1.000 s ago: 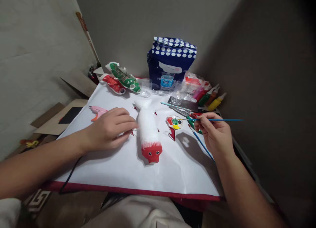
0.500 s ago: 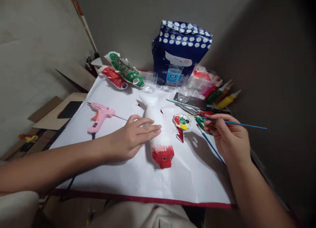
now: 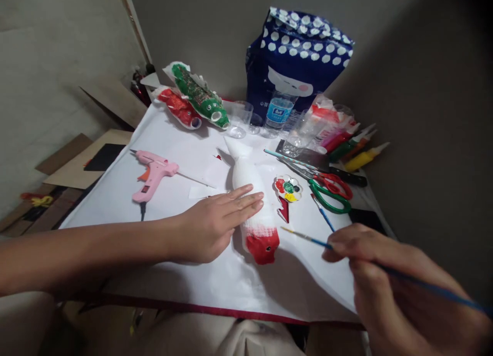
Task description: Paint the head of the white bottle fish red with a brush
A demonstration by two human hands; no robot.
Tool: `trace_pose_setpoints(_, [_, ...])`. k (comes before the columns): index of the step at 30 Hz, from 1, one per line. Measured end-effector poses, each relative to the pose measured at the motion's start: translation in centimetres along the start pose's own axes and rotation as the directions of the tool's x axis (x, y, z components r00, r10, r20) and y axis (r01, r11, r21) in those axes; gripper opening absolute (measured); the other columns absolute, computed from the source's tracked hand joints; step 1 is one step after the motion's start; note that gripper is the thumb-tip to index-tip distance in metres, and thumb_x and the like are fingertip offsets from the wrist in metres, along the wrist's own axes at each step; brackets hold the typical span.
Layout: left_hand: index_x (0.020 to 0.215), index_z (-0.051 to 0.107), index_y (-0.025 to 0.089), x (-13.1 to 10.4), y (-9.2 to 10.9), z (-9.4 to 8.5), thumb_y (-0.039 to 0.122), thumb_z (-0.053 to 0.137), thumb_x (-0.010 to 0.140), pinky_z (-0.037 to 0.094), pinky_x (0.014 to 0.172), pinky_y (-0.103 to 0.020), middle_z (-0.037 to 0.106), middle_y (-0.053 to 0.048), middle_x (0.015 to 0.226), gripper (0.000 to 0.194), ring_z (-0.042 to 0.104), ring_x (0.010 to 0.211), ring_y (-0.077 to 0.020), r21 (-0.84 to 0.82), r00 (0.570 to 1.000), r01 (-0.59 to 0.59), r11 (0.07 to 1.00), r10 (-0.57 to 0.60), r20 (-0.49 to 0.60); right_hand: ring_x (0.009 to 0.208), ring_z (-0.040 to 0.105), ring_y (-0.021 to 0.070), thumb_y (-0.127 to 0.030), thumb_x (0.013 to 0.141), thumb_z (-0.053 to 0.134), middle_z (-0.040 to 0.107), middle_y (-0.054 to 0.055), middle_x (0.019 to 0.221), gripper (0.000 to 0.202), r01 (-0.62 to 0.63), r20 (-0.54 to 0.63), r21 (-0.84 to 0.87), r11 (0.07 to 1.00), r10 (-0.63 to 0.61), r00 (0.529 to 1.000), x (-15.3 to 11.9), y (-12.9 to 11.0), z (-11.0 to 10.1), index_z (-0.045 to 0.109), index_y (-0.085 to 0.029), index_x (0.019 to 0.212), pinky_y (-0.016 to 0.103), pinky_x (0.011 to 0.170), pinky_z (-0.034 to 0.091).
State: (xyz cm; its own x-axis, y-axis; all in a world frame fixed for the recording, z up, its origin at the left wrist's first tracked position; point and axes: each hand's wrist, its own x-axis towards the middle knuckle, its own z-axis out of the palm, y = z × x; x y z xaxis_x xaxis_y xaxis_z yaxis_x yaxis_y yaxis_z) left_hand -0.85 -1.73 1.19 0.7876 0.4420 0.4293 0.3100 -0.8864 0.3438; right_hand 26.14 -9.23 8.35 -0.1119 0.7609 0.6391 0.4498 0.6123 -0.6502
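A white fish figure [image 3: 250, 179] with a red-painted head [image 3: 262, 247] lies on the white-covered table, its tail pointing away from me. One eye shows on the head. My left hand [image 3: 221, 220] rests across its body with fingers stretched flat over the top; the thumb is mostly hidden. Between the fingers of my right hand [image 3: 389, 279] is a thin blue paintbrush [image 3: 314, 240]. The brush tip hovers to the right of the fish's head, apart from it. A flower-shaped paint palette [image 3: 288, 188] with red, green, black and yellow paint sits beyond the brush.
On the left lies a pink glue gun [image 3: 154, 171]. Scissors with green handles [image 3: 332, 204], red-handled scissors [image 3: 339, 185] and another paintbrush [image 3: 322, 212] lie right. Painted fish [image 3: 200, 96], clear plastic cups [image 3: 239, 119], paint bottles [image 3: 365, 156] and a blue bag [image 3: 292, 63] stand behind.
My right hand has come nearer and lower, taking the paintbrush from above the palette toward the fish's head. The fish has rolled, so one eye shows instead of two. My left hand stays on it.
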Motion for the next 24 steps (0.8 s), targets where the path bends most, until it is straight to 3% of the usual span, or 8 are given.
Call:
trace_pose_setpoints(2, [0.163,0.026,0.010,0.0,0.1,0.0,0.002,0.047,0.083,0.032,0.130,-0.052,0.038,-0.018,0.167,0.083,0.016,0.162,-0.0294,-0.011,1.000,0.014,1.000,-0.014,0.022,0.081,0.075,0.0246,-0.017,0.099,0.062,0.074,0.007,0.079,0.015,0.101,0.163,-0.020,0.995,-0.097,0.982,0.2,-1.3,-0.1,0.072,-0.023,0.107,0.035,0.064,0.059])
trace_pose_setpoints(4, [0.163,0.024,0.010,-0.1,0.4,-0.1,0.006,0.050,0.082,0.031,0.130,-0.050,0.035,-0.018,0.168,0.086,0.015,0.162,-0.0283,-0.013,0.997,0.039,0.999,-0.038,0.062,0.085,0.076,0.0242,-0.009,0.096,0.063,0.077,0.008,0.084,0.025,0.169,0.320,-0.021,0.985,-0.154,0.935,0.5,-1.9,-0.3,0.070,-0.021,0.117,0.033,0.066,0.061])
trace_pose_setpoints(6, [0.164,0.021,0.010,-0.1,0.6,-0.4,0.010,0.054,0.080,0.030,0.130,-0.048,0.032,-0.018,0.170,0.090,0.014,0.163,-0.0279,-0.006,0.991,0.074,0.997,-0.073,0.113,0.084,0.076,0.0227,-0.007,0.094,0.063,0.077,0.007,0.087,0.030,0.166,0.379,-0.019,0.986,-0.147,0.914,0.7,-2.0,-0.6,0.067,-0.021,0.120,0.032,0.068,0.062])
trace_pose_setpoints(10, [0.166,0.015,0.011,0.4,1.1,-1.2,0.021,0.062,0.081,0.023,0.132,-0.048,0.020,-0.016,0.174,0.098,0.012,0.163,-0.0281,0.037,0.965,0.130,0.991,-0.135,0.224,0.077,0.073,0.0193,-0.011,0.096,0.061,0.073,0.004,0.081,0.018,0.051,0.205,0.011,0.999,-0.052,0.977,0.6,-1.2,-0.4,0.069,-0.022,0.107,0.031,0.069,0.061])
trace_pose_setpoints(13, [0.166,0.016,0.012,1.3,1.4,-1.8,0.027,0.063,0.085,0.022,0.133,-0.047,0.018,-0.014,0.175,0.095,0.012,0.163,-0.0267,0.057,0.944,0.146,0.988,-0.156,0.291,0.072,0.070,0.0168,-0.012,0.096,0.063,0.072,0.002,0.081,0.016,-0.041,0.022,0.057,0.998,0.039,0.999,0.0,0.1,0.4,0.073,-0.022,0.103,0.030,0.067,0.060])
trace_pose_setpoints(17, [0.165,0.021,0.011,2.3,1.6,-1.6,0.033,0.064,0.087,0.025,0.131,-0.051,0.024,-0.017,0.173,0.092,0.018,0.162,-0.0302,0.051,0.942,0.161,0.986,-0.169,0.290,0.067,0.067,0.0149,-0.022,0.099,0.066,0.070,0.001,0.078,0.010,-0.277,-0.201,0.171,0.945,0.309,0.930,-0.2,2.3,1.7,0.075,-0.023,0.095,0.028,0.061,0.056])
trace_pose_setpoints(21, [0.164,0.021,0.010,2.1,1.4,-0.4,0.037,0.065,0.089,0.028,0.130,-0.050,0.028,-0.019,0.171,0.091,0.021,0.161,-0.0311,0.056,0.975,0.145,0.988,-0.152,0.164,0.062,0.065,0.0136,-0.033,0.100,0.067,0.066,0.000,0.071,0.016,-0.356,-0.170,0.340,0.870,0.429,0.887,0.4,4.1,1.8,0.074,-0.023,0.089,0.027,0.059,0.056])
trace_pose_setpoints(24, [0.165,0.021,0.013,1.6,1.2,0.2,0.040,0.067,0.090,0.028,0.130,-0.048,0.030,-0.017,0.171,0.093,0.024,0.160,-0.0314,0.063,0.982,0.138,0.988,-0.145,0.119,0.062,0.066,0.0139,-0.034,0.097,0.071,0.068,0.000,0.071,0.015,-0.360,-0.213,0.323,0.875,0.437,0.874,1.1,5.4,0.6,0.076,-0.023,0.088,0.027,0.057,0.056])
